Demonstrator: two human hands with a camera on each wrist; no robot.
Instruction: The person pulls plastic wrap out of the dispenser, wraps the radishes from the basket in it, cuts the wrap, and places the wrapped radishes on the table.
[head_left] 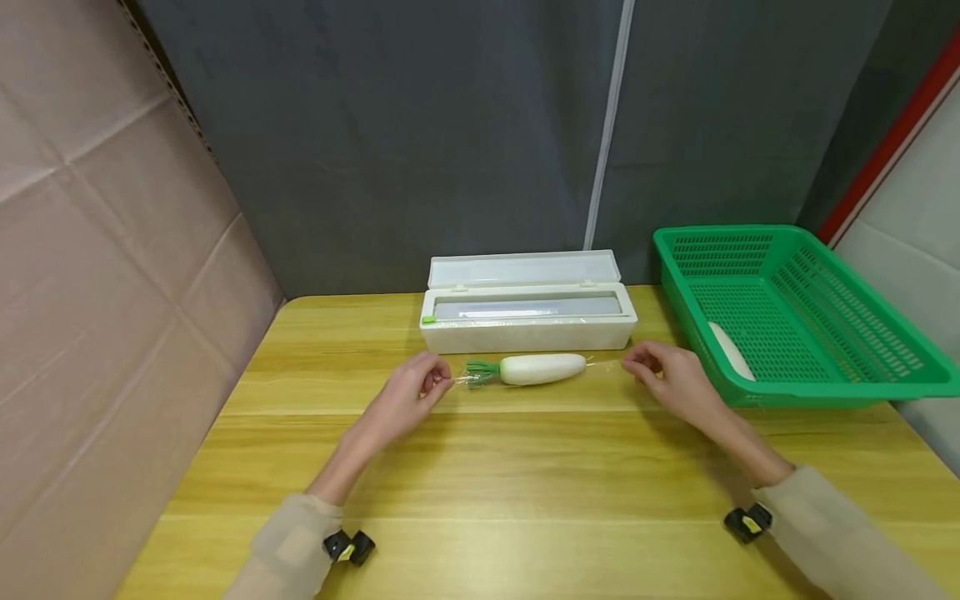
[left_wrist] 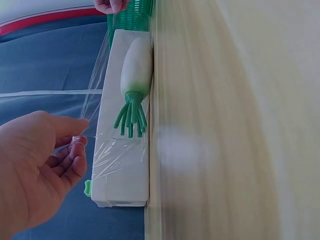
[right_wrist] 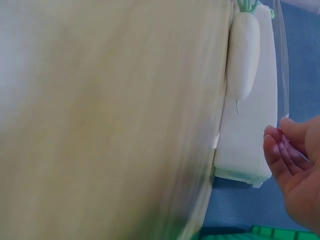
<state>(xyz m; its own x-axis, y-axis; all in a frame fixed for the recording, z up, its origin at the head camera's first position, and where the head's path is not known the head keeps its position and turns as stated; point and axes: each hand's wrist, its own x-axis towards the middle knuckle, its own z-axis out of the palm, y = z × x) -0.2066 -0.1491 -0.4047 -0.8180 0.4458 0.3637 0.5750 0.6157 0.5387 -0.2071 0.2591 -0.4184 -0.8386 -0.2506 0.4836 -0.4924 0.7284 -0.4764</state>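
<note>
A white radish (head_left: 543, 369) with cut green stalks (head_left: 482, 372) lies lengthwise on the wooden table. Clear cling film (left_wrist: 111, 156) spreads around it, hard to make out in the head view. At the stalk end, my left hand (head_left: 412, 390) pinches one edge of the film between thumb and fingers. Beyond the thin root tip, my right hand (head_left: 671, 379) pinches the other end of the film. In the left wrist view, the film (left_wrist: 97, 75) stretches as a raised strip between both hands. Neither hand touches the radish.
Behind the radish stands a white cling film dispenser (head_left: 528, 337), its lid (head_left: 525, 268) raised, a green slide cutter (head_left: 429, 319) at its left end. To the right is a green plastic basket (head_left: 847, 390) with another white radish (head_left: 731, 350) inside. A grey partition (head_left: 390, 150) rises behind.
</note>
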